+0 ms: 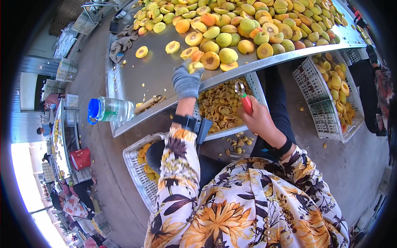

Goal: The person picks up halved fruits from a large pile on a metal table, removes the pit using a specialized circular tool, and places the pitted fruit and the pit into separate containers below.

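My left hand, in a grey knit glove, grips a yellow peach half just over the front edge of the metal table. Bare, my right hand is shut around the red handle of a fruit pitting tool. The tool's metal loop points up and away, above a plastic crate of pits and cut scraps. A heap of halved peaches covers the far part of the table. Several halves, cut side up, lie close beyond my left hand.
A water bottle with a blue lid lies at the table's left corner. Used gloves rest on the left edge. Crates of peach halves stand at left and right. Fallen pieces litter the floor. Other people sit farther left.
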The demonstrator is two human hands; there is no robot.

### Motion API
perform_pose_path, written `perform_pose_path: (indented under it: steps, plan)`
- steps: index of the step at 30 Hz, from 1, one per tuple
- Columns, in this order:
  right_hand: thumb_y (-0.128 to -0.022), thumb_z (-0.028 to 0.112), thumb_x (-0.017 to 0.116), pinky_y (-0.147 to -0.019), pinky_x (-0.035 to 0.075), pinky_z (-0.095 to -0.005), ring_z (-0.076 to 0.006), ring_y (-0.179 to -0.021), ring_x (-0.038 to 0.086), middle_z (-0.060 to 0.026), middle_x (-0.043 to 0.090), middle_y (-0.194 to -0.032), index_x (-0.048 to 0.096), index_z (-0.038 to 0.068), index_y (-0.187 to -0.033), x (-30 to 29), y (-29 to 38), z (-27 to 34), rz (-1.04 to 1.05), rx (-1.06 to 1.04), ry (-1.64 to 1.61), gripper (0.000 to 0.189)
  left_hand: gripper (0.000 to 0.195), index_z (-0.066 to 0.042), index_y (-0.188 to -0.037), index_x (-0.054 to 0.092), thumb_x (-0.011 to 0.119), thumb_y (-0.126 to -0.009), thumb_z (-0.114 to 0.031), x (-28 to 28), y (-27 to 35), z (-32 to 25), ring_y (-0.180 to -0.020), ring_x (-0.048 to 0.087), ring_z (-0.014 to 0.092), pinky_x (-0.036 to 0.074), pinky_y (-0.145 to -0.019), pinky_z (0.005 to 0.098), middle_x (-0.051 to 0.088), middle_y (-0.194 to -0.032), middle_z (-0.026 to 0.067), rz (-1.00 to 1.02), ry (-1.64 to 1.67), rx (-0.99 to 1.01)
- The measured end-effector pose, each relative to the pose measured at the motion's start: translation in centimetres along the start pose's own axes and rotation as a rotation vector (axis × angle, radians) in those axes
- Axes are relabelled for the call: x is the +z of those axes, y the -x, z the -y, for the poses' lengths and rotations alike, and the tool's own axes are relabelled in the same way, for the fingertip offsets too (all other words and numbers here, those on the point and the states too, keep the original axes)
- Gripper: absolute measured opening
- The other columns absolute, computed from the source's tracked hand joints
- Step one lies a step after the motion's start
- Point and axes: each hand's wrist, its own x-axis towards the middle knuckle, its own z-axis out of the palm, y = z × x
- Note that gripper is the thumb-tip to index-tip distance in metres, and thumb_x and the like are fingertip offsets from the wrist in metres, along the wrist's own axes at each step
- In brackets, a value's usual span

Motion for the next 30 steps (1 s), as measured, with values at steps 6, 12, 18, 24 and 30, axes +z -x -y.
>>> perform_pose_path:
  steps: [6, 12, 18, 24, 30]
  plan:
    - [-0.077, 0.027, 0.067, -0.070, 0.045, -0.0321, -0.0194, -0.077, 0.056, -0.0113, 0.059, -0.083, 0.049, 0.001, -0.110, 3.5, -1.8, 3.4, -0.106, -0.137, -0.352, 0.046, 0.039, -0.005, -0.103, 0.056, 0.071, -0.073, -0.024, -1.8, 7.1, -2.6, -0.072, 0.060, 0.015, 0.050, -0.062, 0.0270, 0.060, -0.086, 0.0071, 0.140, 1.003, -0.412]
    - [-0.078, 0.026, 0.066, -0.065, 0.046, -0.0334, -0.0261, -0.073, 0.060, -0.0148, 0.060, -0.080, 0.052, 0.001, -0.104, 2.0, -2.0, 3.3, 0.142, -0.260, -0.242, 0.038, 0.036, -0.008, -0.106, 0.055, 0.056, -0.083, -0.036, -5.1, 10.4, -2.9, -0.076, 0.060, 0.014, 0.051, -0.059, 0.0247, 0.060, -0.093, 0.0061, 0.443, 1.206, -0.683]
    - [-0.077, 0.023, 0.064, -0.056, 0.045, -0.0446, -0.0392, -0.064, 0.058, -0.0226, 0.057, -0.067, 0.049, 0.000, -0.098, 2.7, -1.6, 2.3, 0.130, -0.369, 0.157, 0.035, 0.036, -0.010, -0.102, 0.057, 0.054, -0.083, -0.041, -3.9, 11.3, -1.9, -0.081, 0.060, 0.017, 0.051, -0.063, 0.0276, 0.062, -0.090, 0.0044, 0.221, 1.306, -1.021]
    - [-0.079, 0.018, 0.061, -0.055, 0.044, -0.0453, -0.0434, -0.065, 0.056, -0.0253, 0.056, -0.065, 0.044, -0.001, -0.091, 3.8, 2.1, 1.0, 0.204, -0.201, 0.102, 0.028, 0.036, -0.009, -0.101, 0.054, 0.057, -0.082, -0.040, -0.4, 12.3, -0.6, -0.075, 0.060, 0.021, 0.052, -0.063, 0.0337, 0.060, -0.085, 0.0044, 0.047, 1.391, -0.679]
    - [-0.078, 0.013, 0.059, -0.053, 0.042, -0.0474, -0.0434, -0.060, 0.054, -0.0253, 0.054, -0.062, 0.041, -0.002, -0.086, 4.5, 2.8, 0.4, 0.056, -0.145, 0.027, 0.024, 0.043, -0.009, -0.113, 0.044, 0.054, -0.085, -0.040, -0.9, 13.1, -4.9, -0.084, 0.056, 0.020, 0.055, -0.068, 0.0359, 0.047, -0.109, 0.0060, 0.138, 1.284, -0.407]
